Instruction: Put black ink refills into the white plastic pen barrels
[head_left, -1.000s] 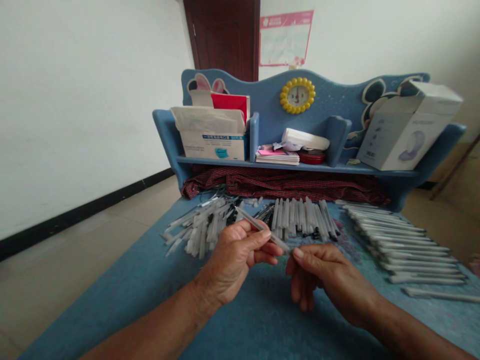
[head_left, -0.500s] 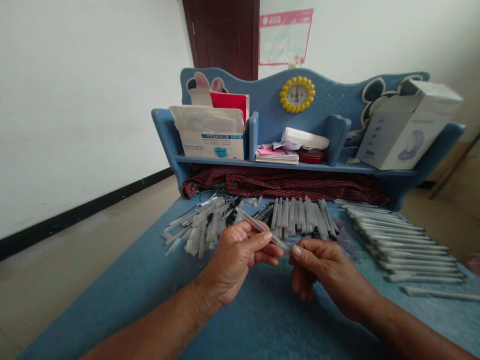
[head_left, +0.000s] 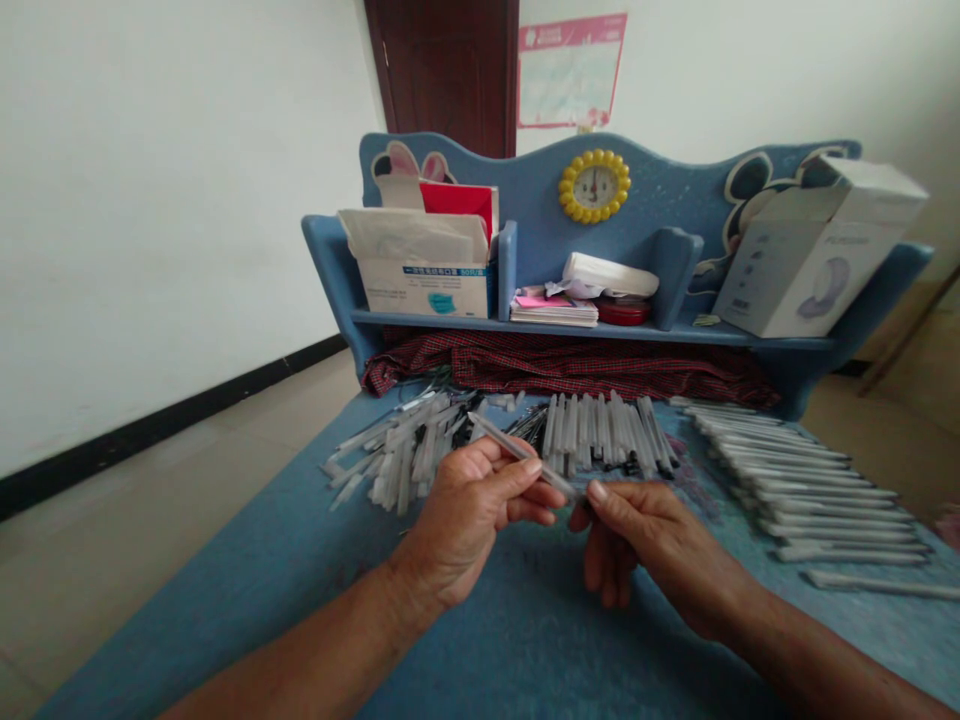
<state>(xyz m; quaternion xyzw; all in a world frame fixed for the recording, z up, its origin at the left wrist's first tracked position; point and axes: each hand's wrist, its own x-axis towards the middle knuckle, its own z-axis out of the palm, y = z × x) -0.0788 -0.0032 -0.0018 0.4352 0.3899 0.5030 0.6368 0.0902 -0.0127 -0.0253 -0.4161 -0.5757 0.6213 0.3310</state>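
Observation:
A translucent pen barrel (head_left: pixel 499 435) slants down to the right, pinched between thumb and fingers of my left hand (head_left: pixel 465 510). At the barrel's lower end, my right hand (head_left: pixel 645 525) has its thumb and index finger closed on a small dark piece (head_left: pixel 583 503), which looks like a pen's end part. The piece is mostly hidden by the fingers, so I cannot tell whether it is inside the barrel or just touching it. Both hands are above the blue tabletop (head_left: pixel 495 640).
Behind my left hand lies a loose heap of frosted pen parts (head_left: pixel 405 455). A row of clear barrels (head_left: pixel 600 430) and thin black parts (head_left: pixel 531 422) are at the middle. Stacked pens (head_left: pixel 810 490) lie at right, one single pen (head_left: pixel 877 585) nearer. A blue shelf (head_left: pixel 442 322) with boxes stands behind.
My right fingers have shifted slightly at the barrel's lower end, and the dark piece between them shows more clearly. My left hand keeps its hold on the barrel, nearly still.

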